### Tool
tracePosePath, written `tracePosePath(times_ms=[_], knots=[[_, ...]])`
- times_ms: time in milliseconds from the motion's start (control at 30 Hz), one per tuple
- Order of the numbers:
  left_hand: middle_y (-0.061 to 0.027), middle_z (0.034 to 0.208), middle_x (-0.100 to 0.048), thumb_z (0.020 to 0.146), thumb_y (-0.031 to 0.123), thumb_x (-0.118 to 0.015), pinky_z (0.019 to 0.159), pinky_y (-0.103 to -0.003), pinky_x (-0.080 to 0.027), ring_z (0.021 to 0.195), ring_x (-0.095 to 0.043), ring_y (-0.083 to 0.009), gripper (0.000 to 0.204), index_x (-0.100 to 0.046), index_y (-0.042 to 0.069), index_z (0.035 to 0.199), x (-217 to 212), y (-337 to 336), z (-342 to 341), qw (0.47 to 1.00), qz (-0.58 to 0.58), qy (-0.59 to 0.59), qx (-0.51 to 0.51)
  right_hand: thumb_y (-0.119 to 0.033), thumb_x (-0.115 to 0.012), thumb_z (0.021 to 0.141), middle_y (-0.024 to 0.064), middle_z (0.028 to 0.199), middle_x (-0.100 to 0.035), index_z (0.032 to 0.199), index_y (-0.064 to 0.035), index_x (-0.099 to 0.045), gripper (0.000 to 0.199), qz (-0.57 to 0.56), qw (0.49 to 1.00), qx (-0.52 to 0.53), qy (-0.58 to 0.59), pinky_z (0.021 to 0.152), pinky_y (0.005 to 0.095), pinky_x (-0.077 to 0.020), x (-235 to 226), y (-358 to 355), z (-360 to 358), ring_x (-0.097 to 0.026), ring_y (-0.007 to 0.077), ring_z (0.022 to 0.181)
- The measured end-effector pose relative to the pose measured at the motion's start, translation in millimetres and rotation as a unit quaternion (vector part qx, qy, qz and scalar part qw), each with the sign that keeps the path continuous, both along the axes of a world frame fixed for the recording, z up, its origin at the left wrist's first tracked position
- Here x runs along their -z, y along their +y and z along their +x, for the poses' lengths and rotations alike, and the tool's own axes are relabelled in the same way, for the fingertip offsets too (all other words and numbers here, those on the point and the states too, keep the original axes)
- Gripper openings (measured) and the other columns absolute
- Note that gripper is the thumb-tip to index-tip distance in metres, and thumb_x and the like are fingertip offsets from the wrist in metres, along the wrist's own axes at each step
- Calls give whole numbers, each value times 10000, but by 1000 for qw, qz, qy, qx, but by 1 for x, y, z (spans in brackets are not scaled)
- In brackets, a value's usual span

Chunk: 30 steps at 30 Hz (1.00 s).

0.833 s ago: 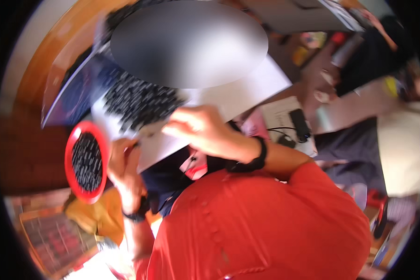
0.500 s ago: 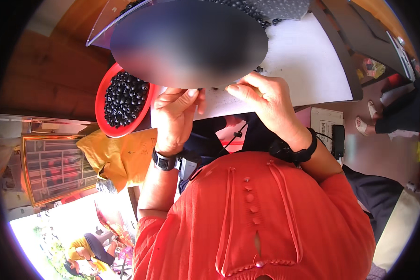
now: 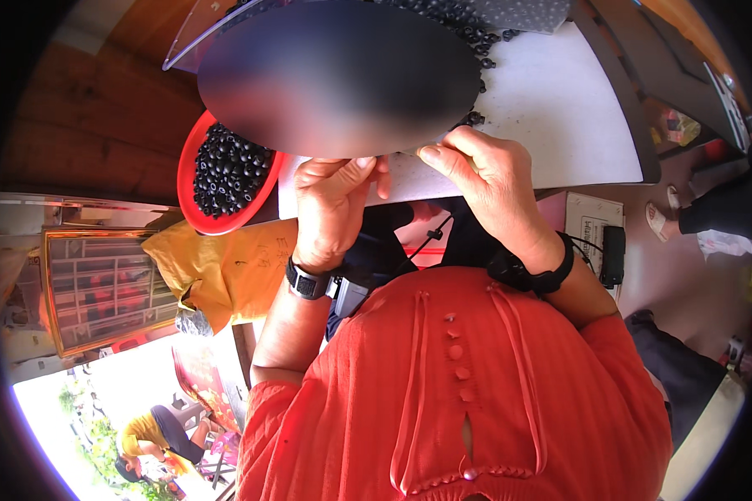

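My left hand is at the near edge of the white tabletop, thumb pressed against the fingers in a pinch. To its right, my right hand also pinches, thumb to forefinger. A blurred oval covers the area just beyond both hands, so whatever the fingertips hold cannot be made out. Left of my left hand stands a red bowl with many small, shiny black bead-like pieces, some showing holes. More loose black pieces lie on the tabletop beyond my right hand.
A clear plastic panel and a grey dotted sheet lie at the far side among black pieces. A yellow bag is below the bowl. On the right are a white box and a person's sandalled feet. Another person sits at lower left.
The whole view has shifted slightly, with bowl, table and hands sitting further right in the picture. Both hands keep their pinch. More black pieces show beside the blurred oval.
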State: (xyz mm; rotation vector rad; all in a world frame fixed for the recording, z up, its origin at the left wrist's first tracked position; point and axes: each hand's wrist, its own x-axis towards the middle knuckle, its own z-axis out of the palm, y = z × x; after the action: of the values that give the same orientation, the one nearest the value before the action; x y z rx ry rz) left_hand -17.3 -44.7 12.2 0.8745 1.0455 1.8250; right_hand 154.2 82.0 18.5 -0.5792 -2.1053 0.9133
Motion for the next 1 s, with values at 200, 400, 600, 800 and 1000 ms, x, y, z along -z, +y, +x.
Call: tracePosePath(times_ms=[200,400,600,800,1000], knots=[[-88,1172,-622,1049,21,-579,706,-313,-522,912,-602,-194,283,-689,-71,1292,1,0,2,1000,7,0,1,-329,-716,1000,78,572,-601,747,-67,-617,378,16,1000,-1,-4,475,374,-447,1,1,0,-630,238,488],[-89,1107,-625,1047,6,-594,726,-298,-537,822,-629,-177,244,-705,-67,1251,3,0,3,1000,3,-27,-8,-305,-729,993,69,556,-572,731,-70,-600,375,10,1000,-18,5,463,375,-424,2,2,1,-594,242,468],[-102,1102,-632,1049,4,-586,728,-304,-538,797,-629,-186,232,-696,-70,1239,3,1,4,999,-19,-43,-15,-279,-764,966,75,555,-534,711,-73,-580,376,125,992,-2,10,463,392,-399,10,3,-2,-546,259,472],[-101,1060,-642,1052,29,-597,728,-299,-536,768,-631,-179,238,-695,-67,1246,3,2,5,999,1,-45,-5,-253,-765,967,96,588,-562,762,-45,-638,319,-54,997,-23,40,478,377,-410,3,1,2,-551,239,483],[-96,1052,-647,1053,33,-595,722,-299,-547,783,-639,-176,257,-691,-67,1271,2,3,5,1000,6,-25,-8,-269,-753,973,107,608,-571,771,-41,-641,325,1,1000,0,20,491,389,-421,4,2,0,-566,258,493]])
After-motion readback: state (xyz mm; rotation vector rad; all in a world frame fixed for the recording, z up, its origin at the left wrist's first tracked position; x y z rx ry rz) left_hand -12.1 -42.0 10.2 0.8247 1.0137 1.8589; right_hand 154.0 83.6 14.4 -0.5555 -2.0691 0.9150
